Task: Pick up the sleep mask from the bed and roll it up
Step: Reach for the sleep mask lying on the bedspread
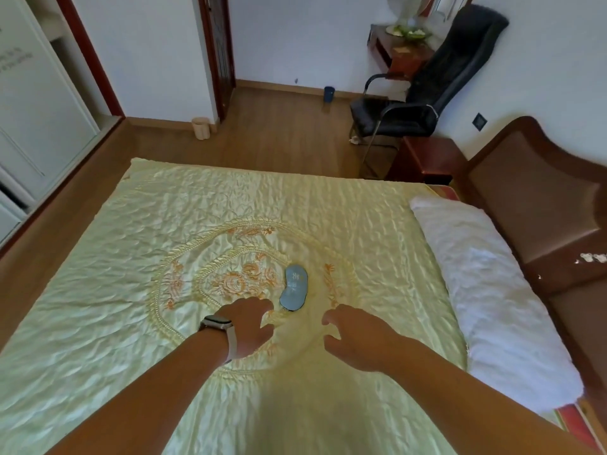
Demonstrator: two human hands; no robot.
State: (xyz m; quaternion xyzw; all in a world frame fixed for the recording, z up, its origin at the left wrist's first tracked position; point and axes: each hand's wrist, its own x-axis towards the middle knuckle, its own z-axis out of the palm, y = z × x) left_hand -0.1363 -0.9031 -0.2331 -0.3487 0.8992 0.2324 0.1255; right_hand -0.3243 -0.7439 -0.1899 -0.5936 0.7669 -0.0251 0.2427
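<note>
Both your hands, left hand [249, 326] & right hand [354, 336], hover spread and empty. The blue-grey bean-shaped fabric sleep mask [294, 287] lies flat mid-bed on the pale-yellow embroidered satin bedspread [98, 307], just beyond your left fingertips. Risk: you pinch slippery satin w/ the mask, or the strap (hidden) snags.

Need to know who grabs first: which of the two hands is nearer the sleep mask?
The left hand, the one with the watch on its wrist. Its fingers nearly reach the near end of the blue sleep mask; the right hand hangs farther off, to the mask's right.
</note>
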